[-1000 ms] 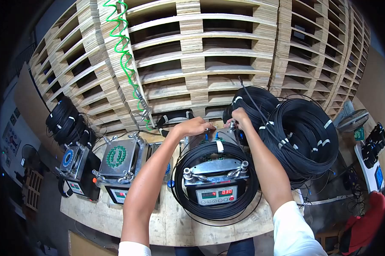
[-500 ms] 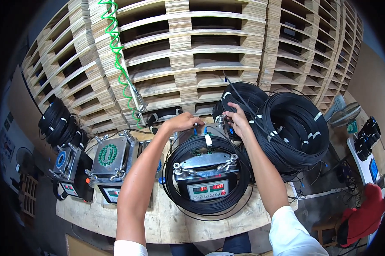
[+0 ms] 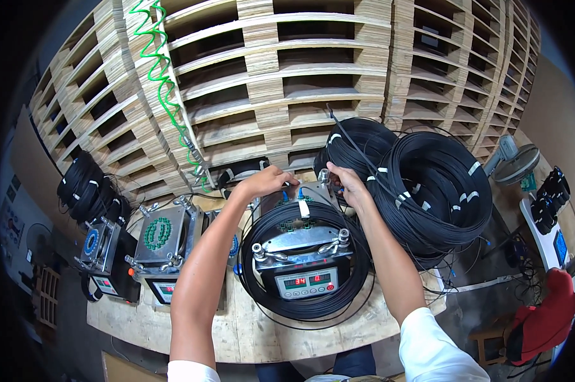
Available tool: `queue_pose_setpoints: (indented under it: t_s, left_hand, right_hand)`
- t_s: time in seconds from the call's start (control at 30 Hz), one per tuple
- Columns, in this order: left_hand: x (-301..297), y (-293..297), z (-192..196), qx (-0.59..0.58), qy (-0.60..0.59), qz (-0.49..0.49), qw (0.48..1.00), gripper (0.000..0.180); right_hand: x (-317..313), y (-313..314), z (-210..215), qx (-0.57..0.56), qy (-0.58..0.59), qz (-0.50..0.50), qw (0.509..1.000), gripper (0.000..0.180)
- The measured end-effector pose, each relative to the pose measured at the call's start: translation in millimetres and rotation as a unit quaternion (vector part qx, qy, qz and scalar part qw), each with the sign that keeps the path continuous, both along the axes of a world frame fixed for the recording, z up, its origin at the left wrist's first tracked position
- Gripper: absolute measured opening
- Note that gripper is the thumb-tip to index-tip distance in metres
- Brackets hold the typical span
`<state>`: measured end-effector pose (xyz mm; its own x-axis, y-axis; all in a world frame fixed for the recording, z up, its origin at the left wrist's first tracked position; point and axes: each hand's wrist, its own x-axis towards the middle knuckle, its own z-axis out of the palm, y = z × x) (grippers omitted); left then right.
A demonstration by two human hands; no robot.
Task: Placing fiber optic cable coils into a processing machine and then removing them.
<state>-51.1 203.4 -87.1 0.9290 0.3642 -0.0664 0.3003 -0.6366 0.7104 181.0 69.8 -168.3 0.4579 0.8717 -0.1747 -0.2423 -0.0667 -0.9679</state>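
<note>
Cable coil [image 3: 359, 267] around machine [image 3: 306, 284], pallets [image 3: 261, 58] behind

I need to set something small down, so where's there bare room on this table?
Bare wood shows on the table between the left forearm and the front black coil, and before the green-ringed machine. It's crowded at the back right: large black coils sit close to the right hand.

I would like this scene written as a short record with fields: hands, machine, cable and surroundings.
Left hand: near the far edge of the central machine; grip unclear
Right hand: fingers at the metal knob, far right corner
Panel: digits lit red
Cable: black coil around the panel
Surroundings: two machines at left; larger black coils at right; wooden pallets behind
</note>
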Motion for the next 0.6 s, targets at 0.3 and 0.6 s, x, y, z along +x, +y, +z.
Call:
queue_pose_setpoints:
  t_s: [0.3,0.6]
  left_hand:
    - [0.3,2.9,0.2,-0.014,0.019,0.007,1.000,0.041]
    - [3.8,4.9,-0.6,-0.014,0.020,-0.007,1.000,0.043]
  right_hand:
    - [-3.1,2.9,5.4,-0.046,0.006,-0.013,0.999,0.032]
    - [-1.7,-4.9,10.4,0.002,-0.069,0.006,0.998,0.040]
